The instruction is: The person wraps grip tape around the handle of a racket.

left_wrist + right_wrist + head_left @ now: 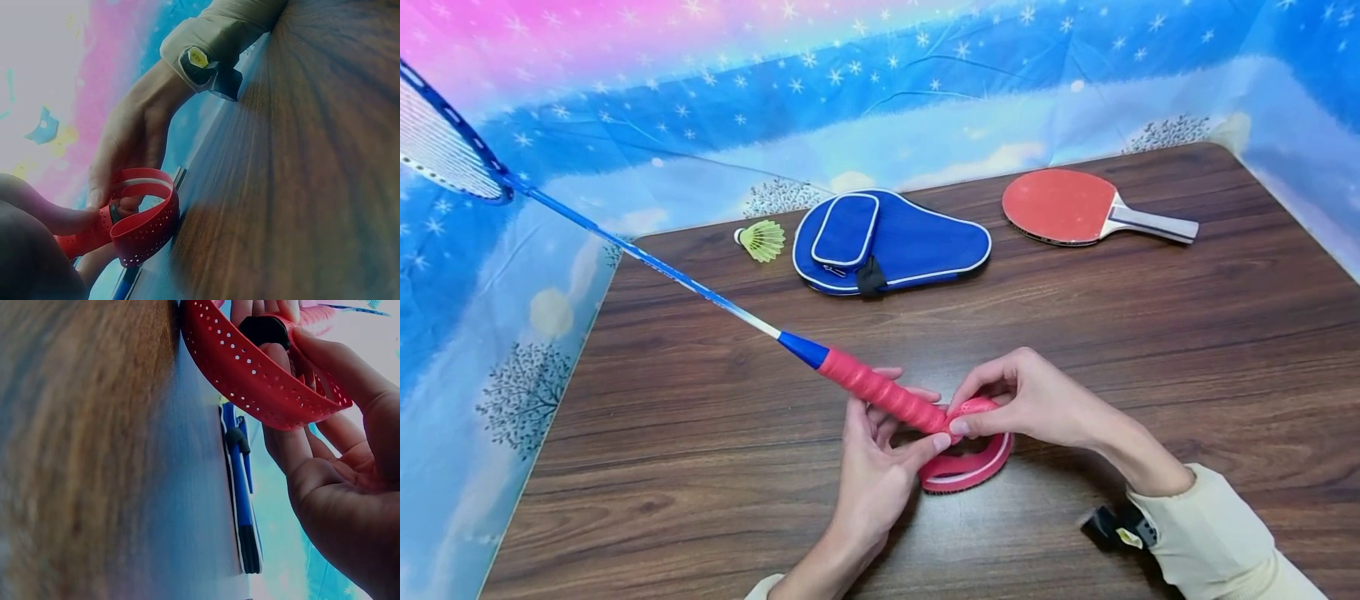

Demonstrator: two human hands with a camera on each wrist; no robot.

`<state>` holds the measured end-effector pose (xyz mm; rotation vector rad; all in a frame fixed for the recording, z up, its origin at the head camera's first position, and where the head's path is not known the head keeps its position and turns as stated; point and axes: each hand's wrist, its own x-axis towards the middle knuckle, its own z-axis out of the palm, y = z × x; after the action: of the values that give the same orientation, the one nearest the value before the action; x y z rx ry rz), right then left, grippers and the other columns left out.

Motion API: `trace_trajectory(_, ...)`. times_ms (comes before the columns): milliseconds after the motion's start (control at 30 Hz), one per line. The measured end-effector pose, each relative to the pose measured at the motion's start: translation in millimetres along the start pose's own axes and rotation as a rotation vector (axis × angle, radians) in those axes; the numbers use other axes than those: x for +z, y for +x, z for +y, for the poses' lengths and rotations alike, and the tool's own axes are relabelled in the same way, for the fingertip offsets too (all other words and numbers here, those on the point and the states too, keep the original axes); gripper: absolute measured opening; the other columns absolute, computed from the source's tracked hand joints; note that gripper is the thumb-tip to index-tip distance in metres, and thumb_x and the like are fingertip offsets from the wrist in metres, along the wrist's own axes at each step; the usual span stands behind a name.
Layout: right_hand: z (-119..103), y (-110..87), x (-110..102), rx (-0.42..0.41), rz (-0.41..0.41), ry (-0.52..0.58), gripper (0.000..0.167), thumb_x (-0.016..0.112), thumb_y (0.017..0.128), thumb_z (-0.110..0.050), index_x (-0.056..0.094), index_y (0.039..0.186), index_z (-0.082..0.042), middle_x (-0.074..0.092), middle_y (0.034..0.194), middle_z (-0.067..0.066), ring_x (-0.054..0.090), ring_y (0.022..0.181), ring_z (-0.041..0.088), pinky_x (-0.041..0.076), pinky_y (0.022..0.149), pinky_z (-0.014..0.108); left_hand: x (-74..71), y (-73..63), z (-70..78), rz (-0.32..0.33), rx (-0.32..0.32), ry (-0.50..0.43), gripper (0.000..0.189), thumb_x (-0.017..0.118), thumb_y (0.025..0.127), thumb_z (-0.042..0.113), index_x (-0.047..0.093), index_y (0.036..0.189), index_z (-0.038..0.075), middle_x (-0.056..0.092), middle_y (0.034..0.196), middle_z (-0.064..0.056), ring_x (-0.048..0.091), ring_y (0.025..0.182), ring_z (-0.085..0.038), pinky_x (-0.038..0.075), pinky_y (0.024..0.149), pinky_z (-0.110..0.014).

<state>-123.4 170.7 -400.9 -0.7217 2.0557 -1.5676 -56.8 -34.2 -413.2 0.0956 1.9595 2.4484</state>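
Observation:
A blue badminton racket (700,292) slants across the head view, its head up at the left. Red perforated grip tape is wound round its handle (887,397). My left hand (874,471) holds the handle near its lower end, thumb on the tape. At that end my right hand (1048,404) pinches the tape between thumb and fingers. A loose loop of grip tape (973,472), with a pale strip along it, hangs below the handle. In the right wrist view the black butt cap (265,331) shows behind the perforated loop (250,375).
At the back of the wooden table (700,467) lie a yellow-green shuttlecock (762,240), a blue paddle case (917,237) with white piping, and a red table tennis paddle (1060,207). A snowy patterned cloth (925,83) hangs behind and at the left.

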Motion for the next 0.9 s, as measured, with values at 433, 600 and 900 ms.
trace_trajectory(433,-0.1,0.1,0.1,0.001,0.01,0.02,0.013,0.079,0.085,-0.021,0.075,0.095,-0.015,0.073,0.085,0.004,0.065,0.072,0.019,0.053,0.061,0.027,-2.1,0.6,-0.8,-0.009,-0.048,-0.056,0.077,0.076,0.075,-0.014,0.037,0.136,0.012,0.058,0.126,-0.02,0.06,0.11,-0.033,0.055,0.084,-0.039)
trace_trajectory(600,-0.3,0.4,-0.9,0.002,-0.002,0.013,0.012,0.079,0.085,-0.022,0.075,0.095,-0.016,0.073,0.086,0.004,0.065,0.074,0.02,0.053,0.062,0.028,-4.1,1.5,1.8,0.004,-0.065,0.034,0.087,0.082,0.074,-0.007,0.044,0.14,0.034,0.055,0.121,-0.022,0.06,0.106,-0.029,0.05,0.089,-0.045)
trace_trajectory(900,-1.8,-2.3,-5.8,-0.018,-0.028,0.052,0.011,0.076,0.087,-0.017,0.076,0.098,-0.014,0.074,0.088,0.008,0.069,0.079,0.029,0.057,0.068,0.034,-1.3,-1.1,1.6,0.041,0.021,-0.083,0.08,0.076,0.07,-0.02,0.035,0.133,0.009,0.054,0.124,-0.028,0.06,0.109,-0.033,0.057,0.079,-0.039)
